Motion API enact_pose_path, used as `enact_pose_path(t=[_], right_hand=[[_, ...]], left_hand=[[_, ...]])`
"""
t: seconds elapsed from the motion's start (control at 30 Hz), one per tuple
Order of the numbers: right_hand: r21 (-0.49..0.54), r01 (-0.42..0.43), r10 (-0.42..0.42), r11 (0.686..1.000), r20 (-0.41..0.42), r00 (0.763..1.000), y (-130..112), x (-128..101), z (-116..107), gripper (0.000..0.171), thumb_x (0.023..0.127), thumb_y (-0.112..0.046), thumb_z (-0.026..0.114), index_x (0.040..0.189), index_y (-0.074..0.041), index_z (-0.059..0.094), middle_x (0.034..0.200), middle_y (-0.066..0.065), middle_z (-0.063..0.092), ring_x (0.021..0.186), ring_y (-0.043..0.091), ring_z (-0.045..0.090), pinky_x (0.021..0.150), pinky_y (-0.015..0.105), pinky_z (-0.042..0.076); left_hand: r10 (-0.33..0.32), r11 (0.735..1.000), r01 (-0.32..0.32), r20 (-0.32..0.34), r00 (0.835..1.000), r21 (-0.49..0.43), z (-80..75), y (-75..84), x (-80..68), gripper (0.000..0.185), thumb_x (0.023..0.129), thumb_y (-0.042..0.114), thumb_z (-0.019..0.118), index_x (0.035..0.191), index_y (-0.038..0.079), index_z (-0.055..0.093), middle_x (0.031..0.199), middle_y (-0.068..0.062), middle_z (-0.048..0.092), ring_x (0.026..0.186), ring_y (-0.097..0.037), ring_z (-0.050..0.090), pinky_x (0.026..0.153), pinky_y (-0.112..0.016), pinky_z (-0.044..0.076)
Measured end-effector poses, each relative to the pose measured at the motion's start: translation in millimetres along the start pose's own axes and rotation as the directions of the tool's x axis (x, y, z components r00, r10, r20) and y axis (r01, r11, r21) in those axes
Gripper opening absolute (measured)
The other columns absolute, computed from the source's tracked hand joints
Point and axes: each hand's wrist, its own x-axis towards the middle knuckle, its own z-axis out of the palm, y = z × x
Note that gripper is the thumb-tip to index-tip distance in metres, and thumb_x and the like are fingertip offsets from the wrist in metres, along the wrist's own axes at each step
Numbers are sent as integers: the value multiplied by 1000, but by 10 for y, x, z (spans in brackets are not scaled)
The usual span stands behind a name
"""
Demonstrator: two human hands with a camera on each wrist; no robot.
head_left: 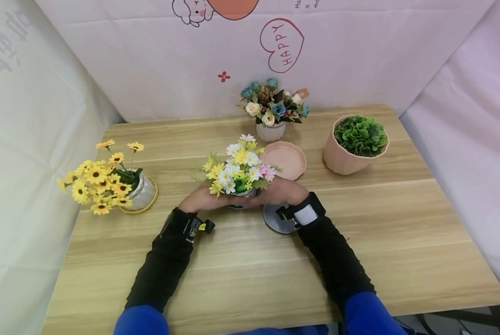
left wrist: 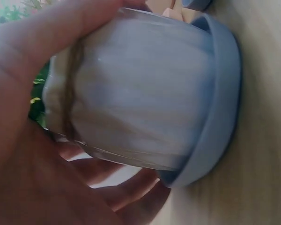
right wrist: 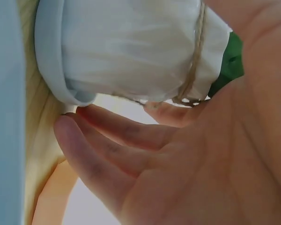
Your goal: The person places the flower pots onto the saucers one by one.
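Note:
A flower pot (left wrist: 140, 89) in white wrapping tied with brown twine stands in a blue-grey saucer (left wrist: 227, 89) at the table's middle. White, yellow and pink artificial flowers (head_left: 239, 167) rise from it. My left hand (head_left: 205, 197) grips the pot from the left, thumb across the near side and fingers round the far side. From the right, my right hand (head_left: 281, 190) holds it too, fingers bent round behind and fingertips near the saucer's rim. In the head view the flowers and hands hide most of the pot.
A second grey saucer (head_left: 275, 222) lies partly under my right wrist. Behind it sits a pink saucer (head_left: 285, 160). A pot of blue and cream roses (head_left: 270, 132) stands at the back, a pink pot with green leaves (head_left: 343, 156) right, a pot of yellow flowers (head_left: 143, 193) left.

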Motion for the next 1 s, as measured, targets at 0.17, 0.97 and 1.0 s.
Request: enact_pose_path(t=[0.17, 0.97, 1.0], right_hand=[[-56, 22, -23, 998, -14, 1000, -13, 18, 27, 96, 83, -14, 91, 161, -11, 36, 166, 6, 40, 156, 24, 34, 133, 48, 26], [-198, -8, -3, 980, -59, 998, -20, 10, 69, 86, 88, -19, 88, 157, -3, 40, 162, 15, 43, 153, 31, 39, 130, 50, 31], [-209, -5, -8, 978, -59, 998, -22, 10, 70, 86, 88, -20, 88, 157, -2, 40, 162, 15, 43, 153, 31, 39, 130, 50, 32]], left_hand=[[13, 1000, -14, 39, 999, 18, 0, -1, -5, 77, 92, 30, 84, 158, 18, 46, 158, -2, 53, 150, -23, 47, 127, -48, 38], [49, 999, -48, 76, 996, -13, 3, -10, 31, 66, 95, 25, 82, 153, 17, 50, 149, -1, 60, 141, -21, 54, 126, -46, 39], [47, 999, -46, 75, 996, -14, 1, -10, 30, 66, 95, 25, 82, 153, 17, 50, 148, -1, 60, 141, -21, 55, 126, -46, 40]])
